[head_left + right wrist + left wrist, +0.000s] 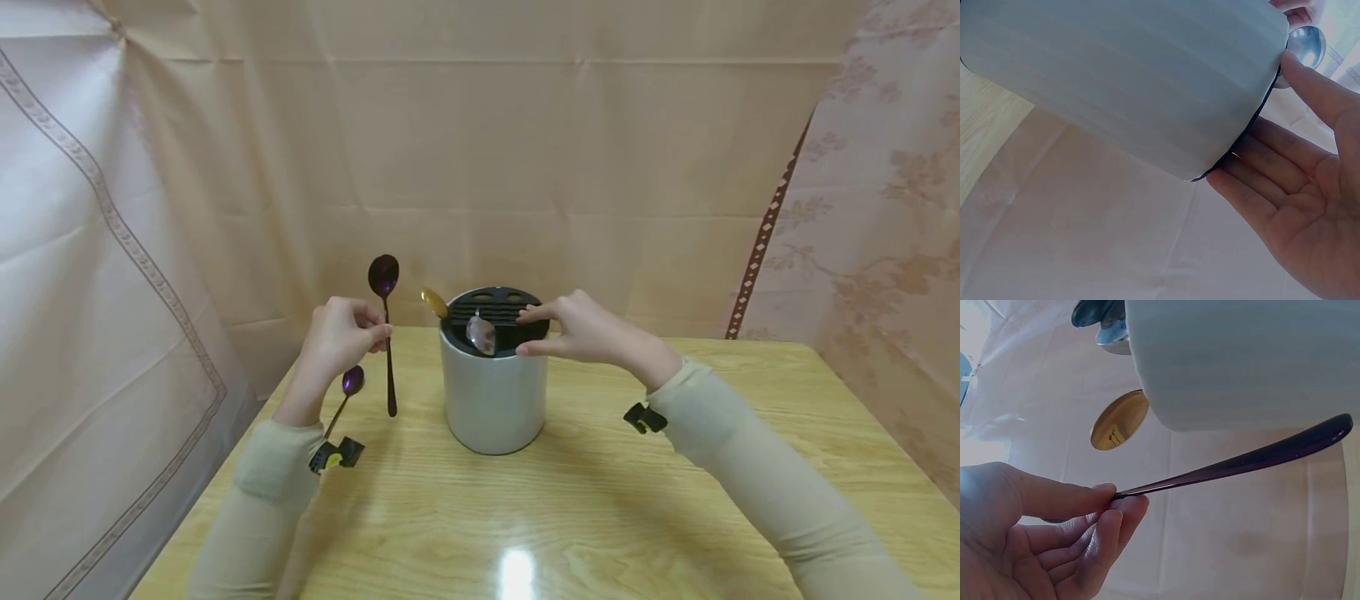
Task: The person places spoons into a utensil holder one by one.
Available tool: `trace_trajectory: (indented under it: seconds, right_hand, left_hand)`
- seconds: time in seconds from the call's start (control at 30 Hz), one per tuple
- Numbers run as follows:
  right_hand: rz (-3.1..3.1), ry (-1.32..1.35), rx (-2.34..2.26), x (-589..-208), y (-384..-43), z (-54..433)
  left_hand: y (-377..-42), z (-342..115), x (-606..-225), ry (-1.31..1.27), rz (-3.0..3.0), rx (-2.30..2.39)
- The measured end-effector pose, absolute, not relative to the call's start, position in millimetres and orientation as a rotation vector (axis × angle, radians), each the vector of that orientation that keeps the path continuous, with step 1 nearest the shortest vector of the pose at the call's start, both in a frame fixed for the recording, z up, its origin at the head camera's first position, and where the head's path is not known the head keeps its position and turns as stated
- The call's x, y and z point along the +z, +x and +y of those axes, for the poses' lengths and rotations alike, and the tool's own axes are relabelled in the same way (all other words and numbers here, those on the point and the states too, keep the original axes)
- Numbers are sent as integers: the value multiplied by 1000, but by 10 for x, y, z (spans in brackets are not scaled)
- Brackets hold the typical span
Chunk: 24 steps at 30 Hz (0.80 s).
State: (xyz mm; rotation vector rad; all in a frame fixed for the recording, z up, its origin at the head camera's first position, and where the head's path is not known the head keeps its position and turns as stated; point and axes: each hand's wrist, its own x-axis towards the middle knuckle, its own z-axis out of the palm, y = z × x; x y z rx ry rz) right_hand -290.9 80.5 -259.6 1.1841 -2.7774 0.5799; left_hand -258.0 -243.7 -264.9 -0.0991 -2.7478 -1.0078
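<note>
My left hand [337, 333] pinches the thin stem of a dark purple spoon [392, 379] between thumb and fingers. The spoon stands upright, bowl up, left of a white cylindrical utensil holder [495, 408]; its tapered handle [1254, 456] shows in the left wrist view. On the holder sits a black slotted lid [517, 335]. A gold spoon [433, 302] and a silver spoon [481, 336] poke out of it, bowls up. My right hand [588, 329] is at the right side of the lid, its fingers fairly straight and spread, fingertips right at the rim.
Another purple spoon [353, 381] is by my left wrist, over the table's left side. The wood-grain table [600, 517] extends to both sides of the holder. Beige cloth [480, 167] hangs behind its back edge, and pale patterned curtains [75, 292] hang at the sides.
</note>
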Motion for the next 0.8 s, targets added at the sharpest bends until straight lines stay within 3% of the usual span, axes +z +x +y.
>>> trace_trajectory:
  seconds: [0.8]
  right_hand:
    - [-2767, 1197, 565, -2582, -2899, 811]
  left_hand:
    - [-2547, -2267, -2383, -152, -2660, -1017]
